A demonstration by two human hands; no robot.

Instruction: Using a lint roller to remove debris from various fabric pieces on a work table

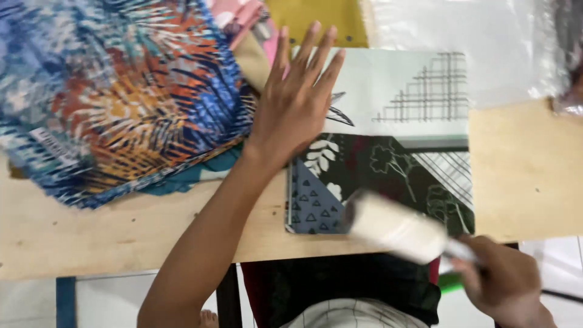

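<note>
At centre frame, my left hand (297, 100) presses flat, fingers spread, on the folded patterned cloth (395, 152): soft, light, prone to slip. Lower right, my right hand (504, 282) grips the lint roller (395, 228) handle.

left hand (296, 100) lay flat, palm down, fingers (316, 45) stretched forward and close together, forearm running back toward the lower left. right hand (505, 280) sat low at the right, curled shut in a fist, knuckles up.
</note>
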